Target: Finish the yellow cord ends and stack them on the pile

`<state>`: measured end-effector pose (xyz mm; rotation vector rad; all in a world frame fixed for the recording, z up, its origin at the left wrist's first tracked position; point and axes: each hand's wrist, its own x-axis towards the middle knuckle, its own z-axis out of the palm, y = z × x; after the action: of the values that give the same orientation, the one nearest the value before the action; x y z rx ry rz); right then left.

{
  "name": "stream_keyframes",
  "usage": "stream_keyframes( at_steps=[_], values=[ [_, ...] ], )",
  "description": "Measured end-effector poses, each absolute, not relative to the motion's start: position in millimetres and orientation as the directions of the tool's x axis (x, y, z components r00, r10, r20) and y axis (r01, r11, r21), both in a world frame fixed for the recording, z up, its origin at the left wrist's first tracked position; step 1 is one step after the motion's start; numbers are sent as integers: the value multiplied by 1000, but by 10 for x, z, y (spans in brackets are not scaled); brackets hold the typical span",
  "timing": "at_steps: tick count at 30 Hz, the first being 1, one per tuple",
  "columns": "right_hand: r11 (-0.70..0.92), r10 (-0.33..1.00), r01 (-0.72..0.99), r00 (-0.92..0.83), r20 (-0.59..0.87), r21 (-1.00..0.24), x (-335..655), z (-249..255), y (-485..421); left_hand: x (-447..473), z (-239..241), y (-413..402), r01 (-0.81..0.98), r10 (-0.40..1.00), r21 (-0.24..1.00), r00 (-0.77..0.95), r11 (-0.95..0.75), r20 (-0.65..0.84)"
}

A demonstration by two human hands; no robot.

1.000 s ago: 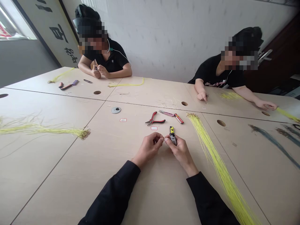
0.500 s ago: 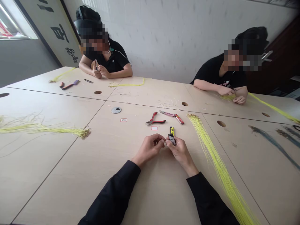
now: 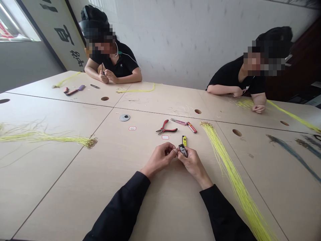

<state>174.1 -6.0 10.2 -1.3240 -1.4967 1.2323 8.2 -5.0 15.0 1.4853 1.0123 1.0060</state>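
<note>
Since the frame of one second earlier, the silver-and-black lighter (image 3: 183,150) in the right hand (image 3: 194,162) had tipped leftward, baring more of the yellow lighter (image 3: 185,140) just beyond it; one outstretched hand of the co-worker (image 3: 229,75) far right of the red-handled pliers (image 3: 163,128) had been drawn in. Right-hand fingers were closed about the silver-and-black lighter, nearer than the pliers and to their right. Left hand (image 3: 160,156), directly nearer than the pliers, had thumb and forefinger pinched together, close against the right fingertips; whether they gripped anything could not be told. A yellow cord bundle (image 3: 230,164) lay on the tabletop (image 3: 75,194) right of the pliers; another bundle (image 3: 62,140) lay well to their left. A red-edged label (image 3: 165,137) lay just nearer than the pliers, a red lighter (image 3: 191,127) to their right. Beyond and left of the pliers sat a second co-worker (image 3: 117,63), hands raised together.
</note>
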Motion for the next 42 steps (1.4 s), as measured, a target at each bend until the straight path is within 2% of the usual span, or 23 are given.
stream_keyframes(
  at_steps=[8, 23, 31, 34, 38, 42],
  values=[
    [-6, 991, 166, -130, -28, -986, 1734, 67, -54, 89, 115, -34, 60, 963, 996, 268, -60, 41],
    [-46, 994, 64, -95, -52, -997, 1769, 70, -82, 64, 155, -43, 87, 952, 992, 301, -93, 63],
    [-80, 993, 50, -82, -84, -996, 1744, 138, -115, 89, 104, -29, 88, 965, 988, 243, -129, 104],
    [-83, 995, 119, -53, -90, -989, 1737, 180, -122, 89, 134, -37, 75, 970, 989, 218, -127, 108],
    [15, 998, 300, -66, -5, -954, 1735, 187, -108, 84, 184, -53, 99, 972, 983, 193, -154, 133],
    [50, 996, 386, -88, 17, -921, 1719, 158, -91, 82, 199, -69, 117, 970, 978, 192, -175, 150]
  ],
)
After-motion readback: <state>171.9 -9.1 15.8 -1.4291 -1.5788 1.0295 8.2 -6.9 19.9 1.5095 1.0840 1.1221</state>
